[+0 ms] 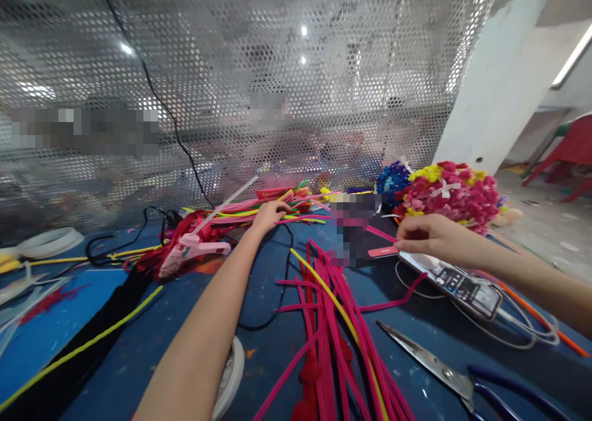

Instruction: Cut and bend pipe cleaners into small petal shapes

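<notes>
My left hand [272, 216] reaches into a pile of coloured pipe cleaners [240, 210], its fingers curled over the stems. A pink stem comes out beside its fingertips; their exact grip is partly hidden. My right hand [423, 235] pinches the end of a pink pipe cleaner [380, 233] above the phone [462, 288]. A blurred patch covers the space between the hands, so I cannot tell whether it is one stem. In front of me lies a bundle of magenta pipe cleaners [330, 322], with a yellow pipe cleaner [340, 307] across it.
Scissors [446, 371] lie partly open at the lower right. A pink glue gun [197, 247] stands left of my left arm. Pink and yellow fuzzy flowers [456, 193] are bunched at the back right. A perforated metal panel [277, 69] borders the blue table [259, 359].
</notes>
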`<state>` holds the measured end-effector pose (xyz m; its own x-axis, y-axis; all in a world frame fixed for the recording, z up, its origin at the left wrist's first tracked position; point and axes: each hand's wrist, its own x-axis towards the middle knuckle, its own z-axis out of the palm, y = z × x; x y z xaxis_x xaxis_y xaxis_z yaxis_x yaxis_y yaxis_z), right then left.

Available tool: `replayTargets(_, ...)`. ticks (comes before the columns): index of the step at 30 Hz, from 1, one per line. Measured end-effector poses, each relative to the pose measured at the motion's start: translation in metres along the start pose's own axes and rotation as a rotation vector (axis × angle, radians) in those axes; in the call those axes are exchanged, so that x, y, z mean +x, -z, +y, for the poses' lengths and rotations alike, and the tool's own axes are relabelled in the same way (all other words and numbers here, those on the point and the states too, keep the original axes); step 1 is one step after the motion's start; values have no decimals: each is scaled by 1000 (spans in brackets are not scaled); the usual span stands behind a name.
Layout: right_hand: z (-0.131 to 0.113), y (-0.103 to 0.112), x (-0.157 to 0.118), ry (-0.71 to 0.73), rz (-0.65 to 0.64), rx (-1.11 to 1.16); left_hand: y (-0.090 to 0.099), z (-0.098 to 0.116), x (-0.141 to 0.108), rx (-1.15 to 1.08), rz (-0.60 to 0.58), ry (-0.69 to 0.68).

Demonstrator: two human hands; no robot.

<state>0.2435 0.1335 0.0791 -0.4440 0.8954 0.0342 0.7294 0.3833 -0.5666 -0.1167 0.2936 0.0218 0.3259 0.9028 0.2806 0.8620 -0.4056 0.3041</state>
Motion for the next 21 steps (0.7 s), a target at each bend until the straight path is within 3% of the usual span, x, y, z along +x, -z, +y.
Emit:
replayTargets(4,-6,-8,-19,-74,-51,274,16,15,9,-29,-85,-7)
replayTargets(7,-10,-19,-34,-135,-28,353,36,32,8,-16,-161,-23)
replayTargets(12,-14,-36,-71,-259,28,382,69,57,-14,57,-128,-10)
replayTargets(16,-15,-48,-105,-308,-10,370,82,82,-55,71,-3,16)
replayTargets(19,-19,-60,-129,-336,-122,364,85,111,-109,-27,152,48)
replayTargets(21,-24,-66,-140,-328,-219,378,84,133,-154,-155,110,64)
